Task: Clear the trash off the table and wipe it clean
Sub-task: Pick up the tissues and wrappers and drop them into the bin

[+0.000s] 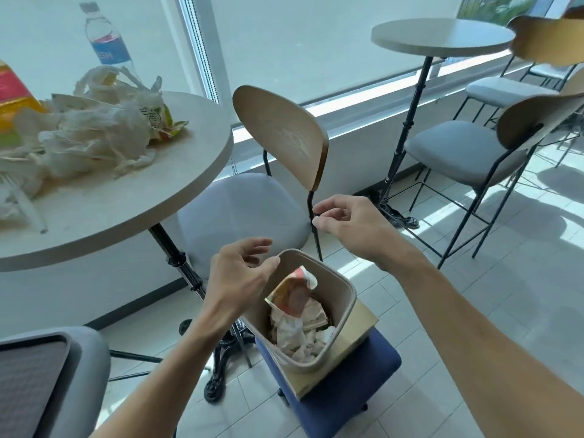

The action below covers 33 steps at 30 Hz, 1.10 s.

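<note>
- Hands: left hand [240,273] and right hand [350,226] hover over the bin [344,314], fingers loosely curled, seemingly holding nothing.
- Wrapper [292,294] lies in the bin.
- Bags [94,137] and bottle [106,42] sit on the table [132,200].
- Chair [249,207] stands between table and bin.

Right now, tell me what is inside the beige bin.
The beige bin holds a crushed red and yellow carton lying on crumpled white paper, with a brown piece beside it. Whatever lies under the paper, and the bin's floor, are covered.
</note>
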### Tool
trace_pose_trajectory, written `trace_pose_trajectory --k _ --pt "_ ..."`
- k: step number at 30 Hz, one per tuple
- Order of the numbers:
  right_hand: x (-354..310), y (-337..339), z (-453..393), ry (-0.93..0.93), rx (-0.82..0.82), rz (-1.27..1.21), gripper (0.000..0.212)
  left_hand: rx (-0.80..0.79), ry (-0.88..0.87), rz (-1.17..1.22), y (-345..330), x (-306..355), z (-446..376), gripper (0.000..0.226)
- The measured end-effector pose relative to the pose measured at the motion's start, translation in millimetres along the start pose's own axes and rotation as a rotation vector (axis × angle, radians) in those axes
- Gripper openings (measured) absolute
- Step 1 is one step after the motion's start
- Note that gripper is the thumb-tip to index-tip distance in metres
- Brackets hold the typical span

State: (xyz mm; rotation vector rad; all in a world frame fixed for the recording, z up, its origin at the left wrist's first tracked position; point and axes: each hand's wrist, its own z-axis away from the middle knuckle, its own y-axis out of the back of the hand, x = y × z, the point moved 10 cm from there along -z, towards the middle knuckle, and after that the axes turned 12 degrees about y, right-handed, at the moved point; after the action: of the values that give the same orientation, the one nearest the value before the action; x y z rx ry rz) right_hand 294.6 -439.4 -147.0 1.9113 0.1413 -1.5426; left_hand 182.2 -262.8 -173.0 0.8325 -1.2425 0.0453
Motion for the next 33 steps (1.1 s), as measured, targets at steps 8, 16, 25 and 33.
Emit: trace_pose_trajectory --k 8,16,25,33 --pt "-56 -40 -14 0.132 -0.112 -0.014 0.015 0.114 -0.093 0.063 72 31 13 0.01" --pt "-172 -142 -47 0.398 -0.221 -0.046 0.013 0.337 -0.2 0.069 212 43 28 0.007" --pt "-245 -261 -76 0.555 -0.356 0.061 0.016 0.521 -0.092 -0.133 330 -9 -1 0.008" --pt "-247 -302 -116 0.505 -0.288 0.186 0.021 0.417 0.024 -0.337 346 -58 -50 0.041"
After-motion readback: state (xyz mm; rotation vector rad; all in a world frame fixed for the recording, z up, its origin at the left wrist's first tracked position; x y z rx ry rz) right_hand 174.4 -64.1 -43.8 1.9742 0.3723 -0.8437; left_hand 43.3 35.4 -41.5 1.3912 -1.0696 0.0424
